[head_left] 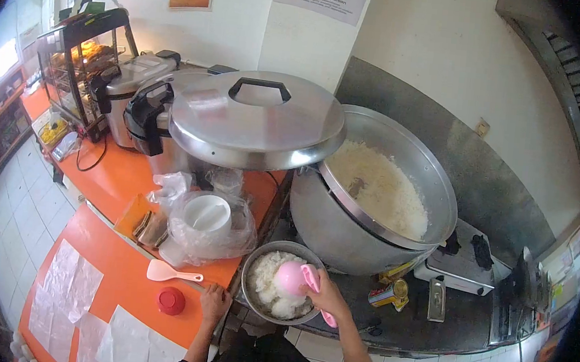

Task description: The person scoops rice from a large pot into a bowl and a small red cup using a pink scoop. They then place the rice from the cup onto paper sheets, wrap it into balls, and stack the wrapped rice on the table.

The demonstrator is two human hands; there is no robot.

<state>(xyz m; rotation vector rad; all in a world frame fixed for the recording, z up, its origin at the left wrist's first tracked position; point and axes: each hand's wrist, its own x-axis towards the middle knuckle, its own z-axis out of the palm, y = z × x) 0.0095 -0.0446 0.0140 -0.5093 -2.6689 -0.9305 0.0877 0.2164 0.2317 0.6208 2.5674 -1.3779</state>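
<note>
My right hand (327, 296) grips a pink rice scoop (293, 278) and presses its round head into the white rice in a small metal bowl (249, 274) at the counter's front edge. My left hand (214, 301) rests flat on the orange counter (111, 179), just left of the bowl, holding nothing. Behind the bowl a very large metal pot (341, 230) tilts toward me, part full of cooked rice (379, 185). Its big steel lid (254, 119) with a black handle lies to the left on other cookers.
A pale spatula (166, 272) and a small red cap (170, 301) lie on the counter left of my hand. White cups in a plastic bag (207, 222) sit behind them. Rice cookers (133, 81) and a glass display case (80, 59) stand at the back left. A tin (387, 293) stands at right.
</note>
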